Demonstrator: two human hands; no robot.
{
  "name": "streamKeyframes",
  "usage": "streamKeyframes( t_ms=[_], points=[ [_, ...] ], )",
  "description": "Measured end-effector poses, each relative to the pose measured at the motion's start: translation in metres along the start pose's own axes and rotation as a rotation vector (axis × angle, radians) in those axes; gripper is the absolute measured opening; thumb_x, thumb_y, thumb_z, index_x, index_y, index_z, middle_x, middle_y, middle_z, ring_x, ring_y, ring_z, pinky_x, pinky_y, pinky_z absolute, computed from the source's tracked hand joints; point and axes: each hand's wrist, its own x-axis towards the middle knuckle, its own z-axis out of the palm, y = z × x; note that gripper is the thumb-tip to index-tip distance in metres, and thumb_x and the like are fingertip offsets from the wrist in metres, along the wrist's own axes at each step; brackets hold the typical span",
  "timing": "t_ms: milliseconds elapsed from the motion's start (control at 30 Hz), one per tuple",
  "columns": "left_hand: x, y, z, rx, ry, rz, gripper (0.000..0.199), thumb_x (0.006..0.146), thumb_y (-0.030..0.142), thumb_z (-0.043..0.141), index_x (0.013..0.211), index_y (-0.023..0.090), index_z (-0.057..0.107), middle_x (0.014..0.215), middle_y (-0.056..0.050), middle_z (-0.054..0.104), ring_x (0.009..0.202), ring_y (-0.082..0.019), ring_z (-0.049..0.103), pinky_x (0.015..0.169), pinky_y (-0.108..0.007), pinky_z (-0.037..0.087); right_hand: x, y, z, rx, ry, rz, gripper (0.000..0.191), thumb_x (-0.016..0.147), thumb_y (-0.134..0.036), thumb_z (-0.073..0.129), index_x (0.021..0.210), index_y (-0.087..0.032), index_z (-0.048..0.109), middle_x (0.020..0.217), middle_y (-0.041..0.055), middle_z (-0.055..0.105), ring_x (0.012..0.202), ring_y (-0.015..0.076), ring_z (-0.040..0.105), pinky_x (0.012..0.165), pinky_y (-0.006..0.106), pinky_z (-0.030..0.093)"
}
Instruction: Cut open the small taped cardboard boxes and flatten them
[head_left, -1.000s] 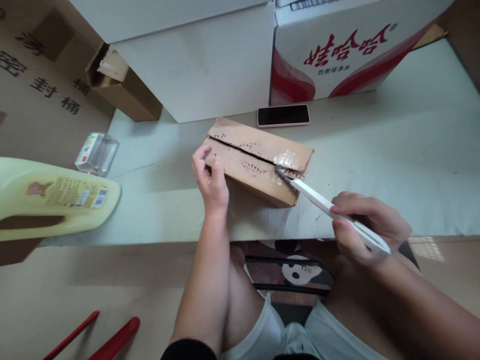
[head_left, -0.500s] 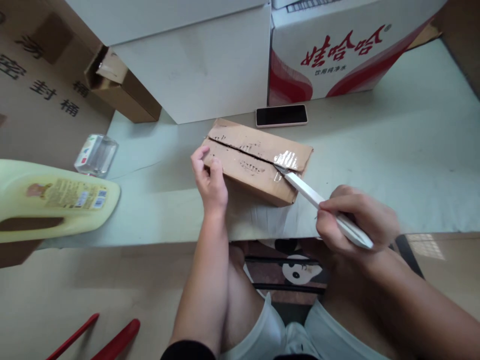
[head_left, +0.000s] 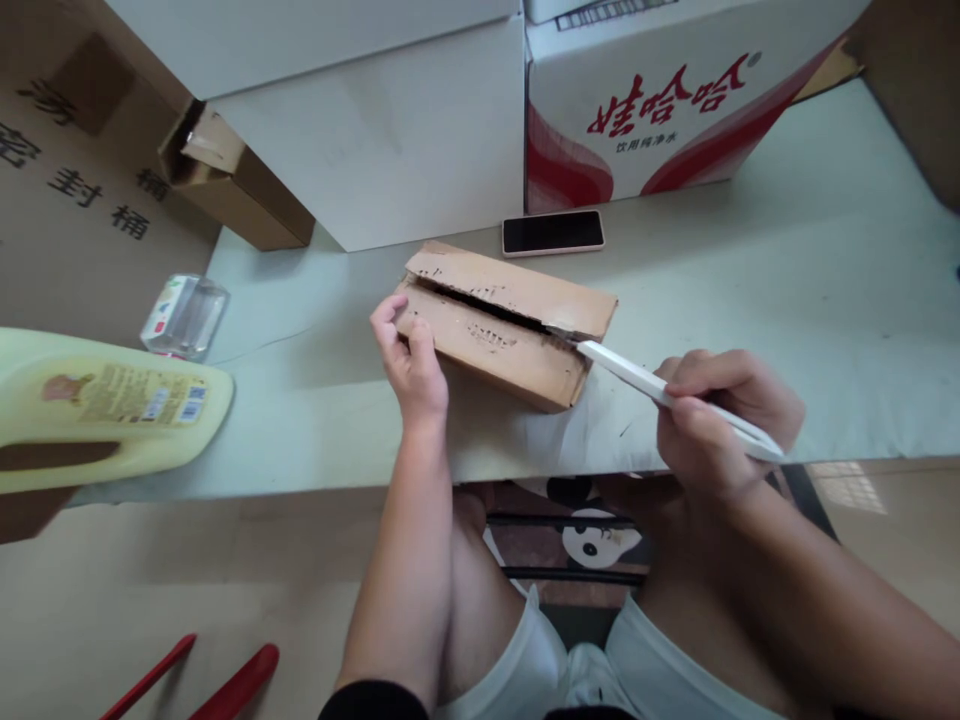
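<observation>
A small brown cardboard box [head_left: 517, 350] lies at a slant on the pale green table. Its top seam is parted, and the far flap [head_left: 517, 283] stands slightly raised along a dark gap. My left hand [head_left: 412, 355] grips the box's left end, with the thumb on top and the fingers around the corner. My right hand [head_left: 731, 415] is closed round a white utility knife [head_left: 637, 378]. The knife's tip meets the seam at the box's right end; the blade itself is hidden there.
Behind the box lie a phone [head_left: 553, 232], a large white carton [head_left: 390, 150] and a red-and-white water carton [head_left: 660, 120]. To the left are a yellow jug [head_left: 127, 410], a clear plastic container [head_left: 187, 315] and an opened brown box [head_left: 247, 190]. The table's front edge [head_left: 300, 492] runs near my lap.
My right hand has moved the knife right, to the end of the seam. The far flap has lifted and the gap has widened. My left hand keeps its hold on the box.
</observation>
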Motion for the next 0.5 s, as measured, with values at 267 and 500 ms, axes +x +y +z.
streamKeyframes(
  t_ms=[267,500],
  points=[
    [0.000,0.001,0.000,-0.022,0.001,0.014,0.043,0.090,0.058,0.052,0.117,0.024,0.051,0.118,-0.007,0.057,0.113,-0.022,0.057,0.104,-0.039,0.044,0.013,0.010,-0.010,0.264,-0.029,0.085,0.023,0.092,-0.037,0.046,0.072,-0.027,0.049,0.049,-0.0049,0.030,0.037,0.0133,0.028,0.035,0.031,0.026],
    [-0.001,0.002,0.000,-0.019,-0.008,0.006,0.041,0.091,0.057,0.051,0.116,0.025,0.051,0.119,-0.007,0.057,0.113,-0.021,0.056,0.106,-0.039,0.041,0.010,0.008,-0.004,0.096,0.149,0.050,0.019,0.086,-0.037,0.051,0.070,-0.027,0.046,0.051,-0.0039,0.033,0.037,0.0139,0.031,0.035,0.032,0.026]
  ],
)
